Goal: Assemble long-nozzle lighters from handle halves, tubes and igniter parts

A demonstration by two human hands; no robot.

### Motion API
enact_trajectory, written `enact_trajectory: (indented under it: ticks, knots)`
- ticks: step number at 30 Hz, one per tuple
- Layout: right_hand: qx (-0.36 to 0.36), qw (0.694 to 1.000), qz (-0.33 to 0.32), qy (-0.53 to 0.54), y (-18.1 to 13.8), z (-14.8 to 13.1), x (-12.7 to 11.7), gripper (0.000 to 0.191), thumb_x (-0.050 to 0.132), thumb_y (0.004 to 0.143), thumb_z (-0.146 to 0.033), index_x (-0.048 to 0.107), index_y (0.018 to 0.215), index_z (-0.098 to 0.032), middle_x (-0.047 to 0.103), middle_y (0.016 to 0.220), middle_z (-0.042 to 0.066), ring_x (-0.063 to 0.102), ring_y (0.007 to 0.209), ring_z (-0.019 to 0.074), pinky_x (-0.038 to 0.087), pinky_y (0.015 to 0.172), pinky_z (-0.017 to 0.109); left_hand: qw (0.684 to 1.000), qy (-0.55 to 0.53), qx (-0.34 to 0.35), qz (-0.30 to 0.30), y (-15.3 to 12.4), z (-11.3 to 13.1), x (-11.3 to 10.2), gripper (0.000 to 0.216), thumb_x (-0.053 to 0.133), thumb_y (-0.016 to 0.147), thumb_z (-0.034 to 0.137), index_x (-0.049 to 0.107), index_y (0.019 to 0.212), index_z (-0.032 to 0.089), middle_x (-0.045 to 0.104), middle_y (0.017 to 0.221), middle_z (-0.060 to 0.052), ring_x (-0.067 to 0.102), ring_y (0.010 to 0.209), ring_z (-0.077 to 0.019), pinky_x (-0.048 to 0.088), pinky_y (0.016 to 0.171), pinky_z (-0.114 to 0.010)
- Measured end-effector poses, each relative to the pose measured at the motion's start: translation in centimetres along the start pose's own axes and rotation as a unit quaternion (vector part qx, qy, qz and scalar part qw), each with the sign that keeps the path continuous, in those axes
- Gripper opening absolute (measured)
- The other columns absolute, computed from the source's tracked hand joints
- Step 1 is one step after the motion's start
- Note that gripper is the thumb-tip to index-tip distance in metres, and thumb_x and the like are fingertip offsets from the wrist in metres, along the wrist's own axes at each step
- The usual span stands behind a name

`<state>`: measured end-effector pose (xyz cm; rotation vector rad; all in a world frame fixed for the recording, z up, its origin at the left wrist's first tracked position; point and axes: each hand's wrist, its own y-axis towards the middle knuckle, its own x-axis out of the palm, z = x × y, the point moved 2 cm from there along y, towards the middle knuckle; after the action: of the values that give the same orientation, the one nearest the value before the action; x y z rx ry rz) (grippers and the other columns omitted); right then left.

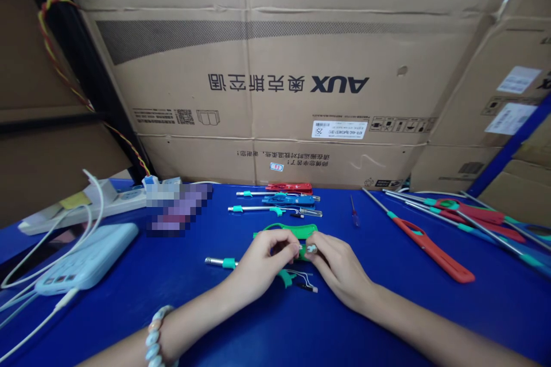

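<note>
Cardboard (275,40) stands behind the work, its AUX lettering upside down, with white labels (338,129) stuck on it. Below it spreads a blue table (379,327).

Near the middle, the left hand (264,258) and right hand (340,264) sit close together, fingertips apart by a narrow gap. Thumb and index finger of the left hand are pinched on what looks like a white bit (300,247), mostly hidden. The right hand grips a pale piece (311,249) between thumb and fingers; its end pokes out toward the left hand.

Just beyond the fingers lies a green shell (297,230), and more green shows between the 2 hands. Under and beside the left hand is a metal tube (214,261) with a teal collar (229,264); past the wrist come a teal trigger (286,278), thin white wires (303,276) and a black part (305,287).

Farther back, a blue shell (288,200) and a red shell (289,187) lie in 2 rows with tubes and teal parts of their own. A screwdriver (355,218) lies to the right, then a red lighter (434,246) and a pile of more lighters (477,218). At left are a power bank (92,255), white cables (37,330) and a power strip (99,200). Beads (152,338) circle the left wrist.
</note>
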<state>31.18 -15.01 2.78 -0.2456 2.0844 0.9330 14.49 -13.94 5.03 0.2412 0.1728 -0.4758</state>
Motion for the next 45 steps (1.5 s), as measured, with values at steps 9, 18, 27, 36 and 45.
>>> enact_trajectory:
  ticks: [9,18,27,36,45]
  knots:
    - [-0.025,1.000,-0.006,0.006,0.0,-0.4,-0.3,0.023,0.029,0.099,-0.025,0.049,0.089,-0.020,0.055,0.080,0.005,0.053,0.070,0.0179,0.042,0.063,0.029,0.991,0.109,0.073,0.002,-0.2,1.1,-0.3,0.028,0.049,0.090,0.031,0.059,0.069,0.014,0.058,0.071,-0.002,0.049,0.070,-0.0145,0.036,0.067,-0.025]
    - [-0.021,1.000,0.001,0.015,-0.1,-0.3,-0.3,0.023,0.029,0.099,-0.026,0.048,0.086,-0.020,0.055,0.079,0.004,0.052,0.069,0.0179,0.041,0.063,0.029,0.974,0.195,0.111,-0.019,-0.4,1.8,-0.6,0.026,0.046,0.092,0.022,0.059,0.071,0.015,0.054,0.069,0.000,0.049,0.066,-0.0133,0.036,0.065,-0.023]
    - [-0.020,1.000,0.001,0.008,0.0,-0.2,-0.2,0.025,0.029,0.099,-0.027,0.047,0.083,-0.020,0.055,0.078,0.004,0.052,0.068,0.0173,0.041,0.062,0.028,0.962,0.242,0.126,-0.024,-0.2,1.4,-0.8,0.025,0.044,0.092,0.020,0.057,0.072,0.015,0.053,0.070,0.000,0.048,0.066,-0.0133,0.035,0.064,-0.023]
    - [-0.016,1.000,-0.002,0.006,-0.1,0.0,-0.1,0.026,0.030,0.099,-0.028,0.047,0.081,-0.020,0.055,0.077,0.004,0.052,0.067,0.0169,0.041,0.061,0.028,0.953,0.262,0.147,-0.022,-0.2,1.7,-0.9,0.026,0.044,0.092,0.023,0.059,0.072,0.016,0.053,0.068,0.000,0.048,0.065,-0.0140,0.036,0.064,-0.025]
    - [-0.015,1.000,-0.006,0.005,-0.1,0.0,0.0,0.028,0.029,0.100,-0.029,0.046,0.080,-0.020,0.055,0.076,0.003,0.052,0.067,0.0168,0.041,0.061,0.028,0.936,0.312,0.159,-0.035,-0.3,1.3,-1.0,0.024,0.042,0.094,0.020,0.058,0.075,0.016,0.055,0.071,0.000,0.049,0.069,-0.0141,0.035,0.069,-0.027]
